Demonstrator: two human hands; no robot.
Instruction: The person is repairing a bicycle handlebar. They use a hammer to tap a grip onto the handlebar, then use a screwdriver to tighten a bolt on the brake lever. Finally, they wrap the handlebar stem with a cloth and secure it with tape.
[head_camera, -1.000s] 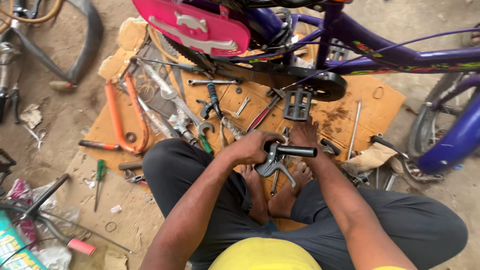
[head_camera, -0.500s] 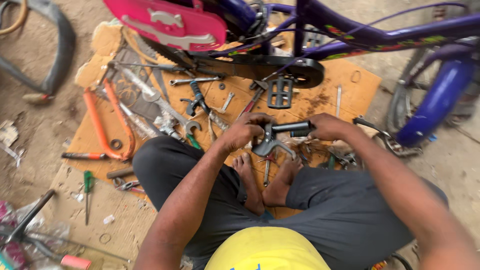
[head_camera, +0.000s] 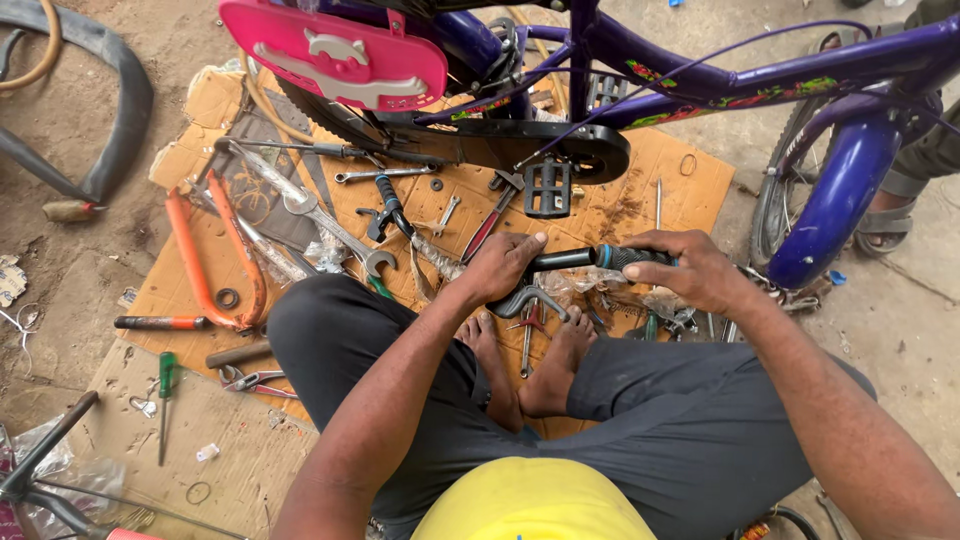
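Observation:
I sit cross-legged on cardboard (head_camera: 240, 440) in front of a small purple bicycle (head_camera: 700, 70). My left hand (head_camera: 505, 265) grips the black bar of a handlebar part (head_camera: 560, 260) with a grey curved stem below it. My right hand (head_camera: 690, 265) is closed round the black rubber grip (head_camera: 625, 257) at the bar's right end. Both hands hold the part just above my bare feet (head_camera: 530, 370). The bicycle's black pedal (head_camera: 547, 187) and chain guard (head_camera: 500, 145) hang right behind my hands.
Spanners (head_camera: 330, 220), pliers (head_camera: 385, 205), a red-handled tool (head_camera: 160, 322), a green screwdriver (head_camera: 165, 385) and an orange bent frame piece (head_camera: 215, 260) lie scattered on the cardboard at left. A pink seat plate (head_camera: 335, 50) sits above. An old tyre (head_camera: 110, 110) lies far left. Another person's sandalled foot (head_camera: 885, 225) is at right.
My right hand has slid outward along the bar onto the rubber grip, and the bar now lies more level. The view has shifted slightly, with the bicycle closer.

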